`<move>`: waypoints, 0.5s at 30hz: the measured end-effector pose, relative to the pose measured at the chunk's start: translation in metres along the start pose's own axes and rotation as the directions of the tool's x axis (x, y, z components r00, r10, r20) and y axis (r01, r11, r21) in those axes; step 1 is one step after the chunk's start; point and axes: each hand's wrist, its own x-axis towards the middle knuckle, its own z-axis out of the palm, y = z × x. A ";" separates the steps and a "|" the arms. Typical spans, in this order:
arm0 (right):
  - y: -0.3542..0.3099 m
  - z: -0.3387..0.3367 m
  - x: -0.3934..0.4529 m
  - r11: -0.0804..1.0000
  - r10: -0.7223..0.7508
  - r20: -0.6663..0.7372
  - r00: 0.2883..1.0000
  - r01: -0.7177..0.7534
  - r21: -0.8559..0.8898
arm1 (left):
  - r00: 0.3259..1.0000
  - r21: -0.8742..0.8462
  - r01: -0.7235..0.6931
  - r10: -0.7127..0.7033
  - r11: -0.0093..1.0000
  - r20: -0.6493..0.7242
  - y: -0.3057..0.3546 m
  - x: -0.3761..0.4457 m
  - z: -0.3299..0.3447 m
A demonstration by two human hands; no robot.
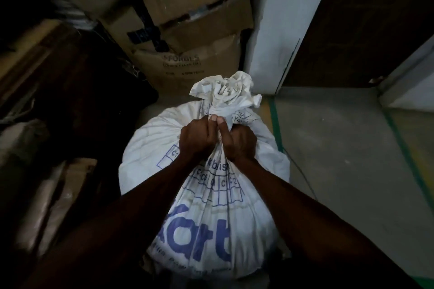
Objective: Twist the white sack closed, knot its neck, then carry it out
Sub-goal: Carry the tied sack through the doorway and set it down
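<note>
My left hand (198, 138) and right hand (238, 142) both fisted tight round gathered neck (217, 112) of white sack (211, 206); full sack stands on floor (340, 148), stacked cardboard boxes (187, 30) behind.

Grey concrete floor (340, 148) w/ green tape lines: white sack (211, 218) & stacked cardboard boxes (187, 30) on it.

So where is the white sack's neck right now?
In the head view, the neck is at frame centre, gripped side by side by the left hand and right hand, just in front of the stacked cardboard boxes.
</note>
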 end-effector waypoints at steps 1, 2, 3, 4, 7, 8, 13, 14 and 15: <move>-0.008 -0.012 0.010 1.000 0.012 -0.069 0.998 -0.013 -0.015 | 1.000 -0.019 -0.001 0.001 1.000 -0.015 0.011 0.009 -0.014; -0.015 -0.026 0.023 1.000 0.011 -0.120 0.993 -0.012 -0.008 | 0.998 -0.015 -0.019 0.018 1.000 -0.060 0.019 0.022 -0.023; -0.025 -0.045 0.032 0.999 0.035 -0.123 0.992 -0.033 0.020 | 0.995 0.014 -0.011 0.012 1.000 -0.100 0.035 0.033 -0.036; -0.034 -0.066 0.042 0.999 0.038 -0.121 0.992 -0.035 0.031 | 0.991 0.050 -0.041 0.047 0.998 -0.126 0.049 0.043 -0.047; -0.073 -0.144 0.070 1.000 0.001 -0.158 0.987 0.002 0.023 | 0.993 -0.004 -0.014 0.014 1.000 -0.118 0.104 0.071 -0.103; -0.090 -0.172 0.080 1.000 -0.017 -0.167 0.986 0.018 0.007 | 0.991 -0.041 -0.002 -0.004 0.999 -0.130 0.122 0.083 -0.126; -0.169 -0.325 0.129 0.996 -0.078 -0.199 0.977 0.066 -0.068 | 0.999 -0.157 -0.038 0.039 0.987 0.001 0.226 0.140 -0.258; -0.186 -0.357 0.137 0.994 -0.091 -0.208 0.974 0.077 -0.076 | 0.997 -0.189 -0.072 0.069 0.979 -0.020 0.246 0.151 -0.281; -0.200 -0.386 0.144 0.993 -0.093 -0.225 0.970 0.075 -0.087 | 0.996 -0.199 -0.085 0.082 0.976 -0.022 0.266 0.161 -0.306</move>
